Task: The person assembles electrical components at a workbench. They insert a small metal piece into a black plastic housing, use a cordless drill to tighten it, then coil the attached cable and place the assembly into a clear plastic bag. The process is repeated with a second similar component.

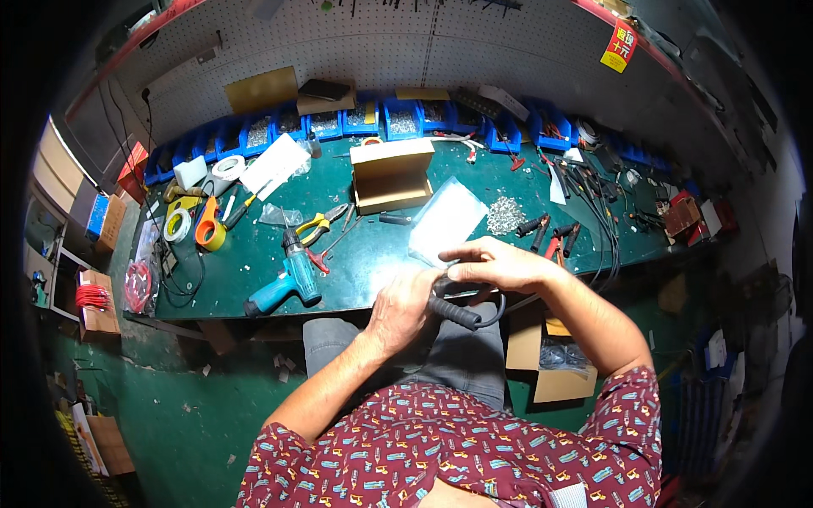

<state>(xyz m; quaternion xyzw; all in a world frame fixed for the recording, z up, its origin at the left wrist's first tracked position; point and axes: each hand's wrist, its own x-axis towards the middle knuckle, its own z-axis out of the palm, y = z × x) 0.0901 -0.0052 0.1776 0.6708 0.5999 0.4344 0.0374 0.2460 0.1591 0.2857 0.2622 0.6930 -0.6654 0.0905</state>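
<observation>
Above my lap, at the bench's front edge, I hold a black cable clamp (455, 312) with a ribbed grip. A dark cable (501, 315) loops out from the grip's end. My left hand (405, 306) is closed on the clamp's left side, thumb and fingers pressed together. From the right, my right hand (501, 262) comes over it with bent fingers pinching its upper part. The hands hide the jaws. Just beyond them lies a clear plastic bag (449, 218). A heap of small metal parts (506, 216) sits right of the bag, near black and red clamps (555, 244).
On the green bench (356, 275), a teal cordless drill (295, 278) and yellow-handled pliers (320, 225) lie left. An open cardboard box (392, 190) stands mid-bench. Blue parts bins (402, 120) line the back; black cables (597, 203) spread right. A carton (563, 385) is below the right edge.
</observation>
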